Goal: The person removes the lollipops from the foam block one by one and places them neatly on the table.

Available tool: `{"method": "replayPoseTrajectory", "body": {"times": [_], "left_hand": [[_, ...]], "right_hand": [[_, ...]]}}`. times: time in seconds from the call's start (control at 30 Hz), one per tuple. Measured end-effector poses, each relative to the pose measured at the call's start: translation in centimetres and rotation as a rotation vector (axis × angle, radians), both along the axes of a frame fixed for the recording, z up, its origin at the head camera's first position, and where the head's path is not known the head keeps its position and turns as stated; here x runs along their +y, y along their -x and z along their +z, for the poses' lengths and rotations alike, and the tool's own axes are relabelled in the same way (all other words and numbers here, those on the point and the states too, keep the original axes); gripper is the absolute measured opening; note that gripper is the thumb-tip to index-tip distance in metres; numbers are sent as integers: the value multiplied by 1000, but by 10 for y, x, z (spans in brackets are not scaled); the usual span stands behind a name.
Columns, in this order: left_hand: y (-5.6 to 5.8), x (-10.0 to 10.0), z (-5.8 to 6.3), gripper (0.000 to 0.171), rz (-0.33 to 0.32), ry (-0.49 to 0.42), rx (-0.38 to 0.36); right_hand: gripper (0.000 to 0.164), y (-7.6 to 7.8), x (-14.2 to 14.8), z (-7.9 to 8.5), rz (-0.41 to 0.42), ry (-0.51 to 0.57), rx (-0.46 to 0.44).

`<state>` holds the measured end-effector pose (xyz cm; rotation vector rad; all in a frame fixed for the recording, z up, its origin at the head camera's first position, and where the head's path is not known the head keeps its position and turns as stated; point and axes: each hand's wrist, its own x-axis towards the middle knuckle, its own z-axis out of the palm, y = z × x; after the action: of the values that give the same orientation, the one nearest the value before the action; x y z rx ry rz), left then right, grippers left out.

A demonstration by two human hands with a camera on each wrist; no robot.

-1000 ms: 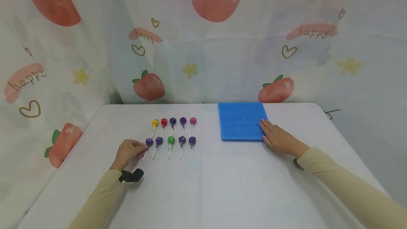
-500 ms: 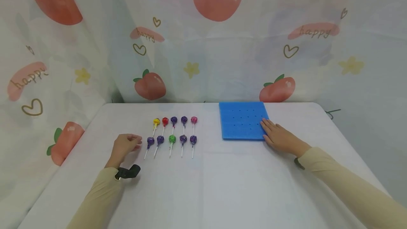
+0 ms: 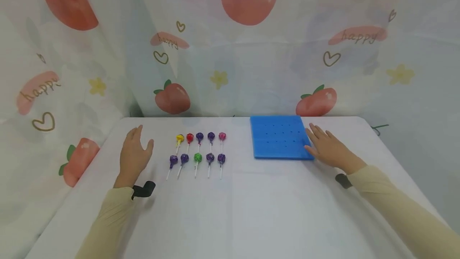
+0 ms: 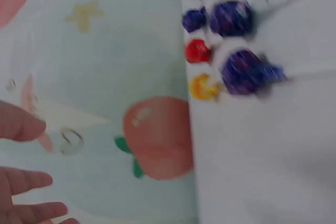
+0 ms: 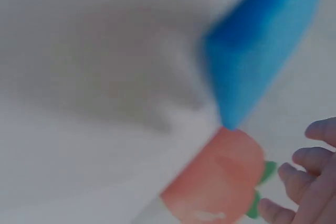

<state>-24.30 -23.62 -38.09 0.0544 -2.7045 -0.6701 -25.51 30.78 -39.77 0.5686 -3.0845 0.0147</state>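
Observation:
Wrapped lollipops lie in two rows on the white table. The back row has a yellow one (image 3: 180,138), a red one (image 3: 189,137), two purple ones and a pink one (image 3: 222,136). In the front row a green lollipop (image 3: 197,157) lies among purple ones (image 3: 173,160). My left hand (image 3: 133,155) is raised to the left of the rows, fingers spread, holding nothing. To the right lies a blue foam board (image 3: 280,151) with several small holes. My right hand (image 3: 332,147) hovers at its right edge with fingers extended; whether the thumb touches the board I cannot tell.
A curtain printed with peaches (image 3: 172,98) hangs behind and to the left of the table (image 3: 266,211). Dark wrist cameras (image 3: 144,189) sit on both wrists.
My left hand has let go of the leftmost front purple lollipop, drawn back left and risen with fingers spreading. My right hand has lifted off the blue board and shifted slightly right.

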Motion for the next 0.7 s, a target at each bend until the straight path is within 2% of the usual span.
{"method": "replayPoseTrajectory", "body": {"times": [0.13,0.23,0.3,0.4,0.5,0.7], "left_hand": [[-5,33,12,71,-104,200,96],[-11,66,21,77,-178,277,101],[-14,88,24,80,-222,294,91],[-19,120,25,83,-276,299,52],[-21,146,22,87,-294,314,34],[-19,174,11,93,-295,365,-13]], "right_hand": [[72,-10,-16,29,-44,42,76],[74,-19,-35,47,-61,102,151],[75,-25,-49,55,-67,138,190],[79,-32,-72,57,-67,150,246],[83,-36,-92,53,-67,133,275],[92,-39,-117,42,-55,133,266]]}}
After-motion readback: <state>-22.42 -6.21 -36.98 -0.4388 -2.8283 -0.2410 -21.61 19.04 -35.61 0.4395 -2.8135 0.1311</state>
